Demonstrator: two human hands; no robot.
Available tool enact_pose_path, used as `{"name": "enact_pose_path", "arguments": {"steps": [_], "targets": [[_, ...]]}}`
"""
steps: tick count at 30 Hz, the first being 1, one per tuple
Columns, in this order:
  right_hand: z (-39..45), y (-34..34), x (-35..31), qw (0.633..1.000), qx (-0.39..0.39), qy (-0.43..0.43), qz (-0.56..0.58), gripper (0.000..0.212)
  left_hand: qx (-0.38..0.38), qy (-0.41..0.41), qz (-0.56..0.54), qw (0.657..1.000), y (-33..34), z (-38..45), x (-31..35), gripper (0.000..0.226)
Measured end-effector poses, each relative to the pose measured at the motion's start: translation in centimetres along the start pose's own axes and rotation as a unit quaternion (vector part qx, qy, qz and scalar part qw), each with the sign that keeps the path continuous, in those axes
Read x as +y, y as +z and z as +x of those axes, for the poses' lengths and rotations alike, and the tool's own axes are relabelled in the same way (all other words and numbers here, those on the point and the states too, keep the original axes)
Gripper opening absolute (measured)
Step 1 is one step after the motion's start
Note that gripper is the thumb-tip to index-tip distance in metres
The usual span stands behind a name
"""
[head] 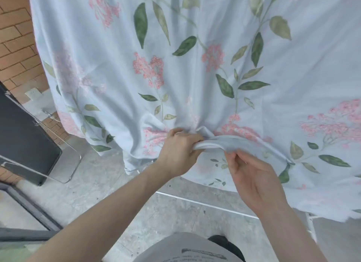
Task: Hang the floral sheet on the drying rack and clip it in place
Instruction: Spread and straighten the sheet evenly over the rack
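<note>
One floral sheet point(195, 66), two hands. Hanging lengthwise downward, folds running vertical, lower hem gathered at the grip. Left hand point(178, 152) clenched around the bunched hem; right hand point(252, 176) just beside it, fingertips pinching the hem's underside. Concrete floor point(185, 213) beneath.

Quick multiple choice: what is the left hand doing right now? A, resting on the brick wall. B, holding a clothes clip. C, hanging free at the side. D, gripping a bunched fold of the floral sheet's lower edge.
D: the left hand has its fingers curled round a gathered fold of the floral sheet, with the right hand pinching the same edge just beside it.
</note>
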State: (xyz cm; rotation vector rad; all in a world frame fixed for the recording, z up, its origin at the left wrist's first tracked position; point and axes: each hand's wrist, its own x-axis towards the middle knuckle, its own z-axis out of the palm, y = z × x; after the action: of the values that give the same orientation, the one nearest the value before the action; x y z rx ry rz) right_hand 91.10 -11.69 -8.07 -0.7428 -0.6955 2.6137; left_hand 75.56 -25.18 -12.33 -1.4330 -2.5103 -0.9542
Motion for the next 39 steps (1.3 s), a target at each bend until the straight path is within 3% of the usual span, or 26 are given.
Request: {"name": "enact_pose_path", "arguments": {"steps": [2,5,9,13,17,19,22,23,24,26,27,29,31,33,35,38,39], "targets": [[-0.3,-1.5,-0.3,0.998,0.048,-0.031,0.036,0.02,-0.054,-0.041,-0.085,0.994,-1.2,1.1,0.1,0.024],[-0.4,-2.7,0.2,0.987,0.14,-0.067,0.038,0.019,-0.185,-0.113,-0.213,0.953,-3.2,2.6,1.1,0.035],[0.5,-3.1,0.4,0.978,0.198,-0.066,0.005,0.012,-0.206,-0.227,-0.294,0.905,-4.7,4.2,2.3,0.05],[1.0,-2.7,-2.1,0.975,0.206,-0.078,-0.016,0.015,-0.214,-0.268,-0.253,0.905,-5.1,4.2,1.8,0.049],[0.5,-1.3,-5.4,0.954,0.194,-0.165,-0.16,0.036,-0.226,-0.28,-0.181,0.915,-5.0,4.0,1.7,0.052],[0.5,0.2,-7.4,0.912,0.185,-0.248,-0.27,0.041,-0.254,-0.258,-0.141,0.921,-5.0,3.9,2.1,0.055],[2.5,2.8,-9.8,0.784,0.178,-0.351,-0.48,0.04,-0.315,-0.196,-0.096,0.924,-5.2,3.8,3.1,0.059],[3.8,3.3,-10.3,0.754,0.171,-0.35,-0.528,0.038,-0.333,-0.177,-0.081,0.923,-5.1,3.8,3.4,0.058],[5.1,3.7,-10.3,0.752,0.146,-0.318,-0.559,0.034,-0.344,-0.16,-0.076,0.922,-5.0,3.8,3.8,0.057],[7.2,3.1,-9.8,0.763,0.06,-0.223,-0.603,0.016,-0.335,-0.141,-0.102,0.926,-4.8,4.1,4.3,0.054],[7.6,2.4,-9.3,0.763,0.014,-0.202,-0.614,0.017,-0.318,-0.146,-0.129,0.928,-4.7,4.3,4.3,0.053],[7.3,0.6,-7.8,0.768,-0.054,-0.21,-0.603,0.049,-0.279,-0.198,-0.197,0.919,-4.9,4.8,4.1,0.051],[6.5,-1.4,-6.0,0.735,-0.055,-0.271,-0.619,0.071,-0.236,-0.255,-0.283,0.894,-5.1,4.9,3.7,0.048],[6.2,-3.5,-4.3,0.662,-0.021,-0.355,-0.659,0.072,-0.212,-0.269,-0.338,0.877,-5.0,4.8,3.3,0.046],[6.4,-4.8,-3.4,0.618,0.019,-0.413,-0.668,0.057,-0.187,-0.272,-0.35,0.876,-4.8,4.5,3.6,0.048],[6.2,-5.7,-3.2,0.618,0.069,-0.448,-0.643,0.014,-0.141,-0.294,-0.36,0.874,-4.6,4.3,3.5,0.049],[5.8,-6.1,-3.5,0.621,0.063,-0.451,-0.638,0.009,-0.126,-0.295,-0.351,0.879,-4.7,4.3,3.1,0.049]]}}
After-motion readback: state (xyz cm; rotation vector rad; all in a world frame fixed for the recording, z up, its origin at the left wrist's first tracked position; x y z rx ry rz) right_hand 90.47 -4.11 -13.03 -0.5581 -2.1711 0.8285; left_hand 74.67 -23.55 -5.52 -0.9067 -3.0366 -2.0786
